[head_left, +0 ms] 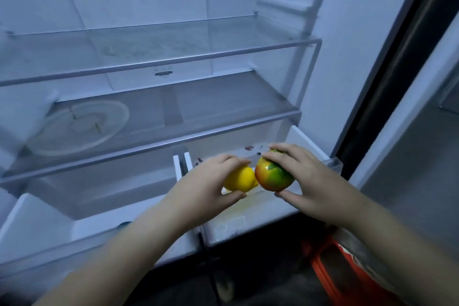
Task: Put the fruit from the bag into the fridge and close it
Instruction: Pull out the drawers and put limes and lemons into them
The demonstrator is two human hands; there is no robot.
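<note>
- The fridge point(352, 57) stood open in front of the person, its white interior lit with a bluish cast.
- The person's left hand point(206, 181) reached in over the right crisper drawer point(248, 226), which was pulled out at the bottom of the fridge.
- That hand was curled around a yellow lemon point(242, 179), with the fingers over the top of it and the thumb under it, so the lemon was gripped and held above the drawer.
- The right hand point(305, 181) held a round fruit coloured red, orange and green point(273, 176), fingers draped over the top and the thumb pressed against its lower side.
- The two fruits sat side by side between the hands, touching or very nearly so; I could not tell which.
- Both fruits were over the open right drawer, not resting on its floor as far as I could see.
- A few dark reddish specks point(249, 148) marked the white surface just behind the hands.
- The left crisper drawer point(44, 218) beside it was also pulled out.
- Above the drawers was a glass shelf point(173, 107) with a round clear glass plate point(79, 126) lying flat on its left part.
- A second glass shelf point(149, 45) sat higher up.
- Down at the lower right, on the dark floor near the fridge, lay something orange-red point(330, 268), partly hidden by the right forearm; I could not tell what it was.
- The fridge door point(409, 156) stood open at the right.
</note>
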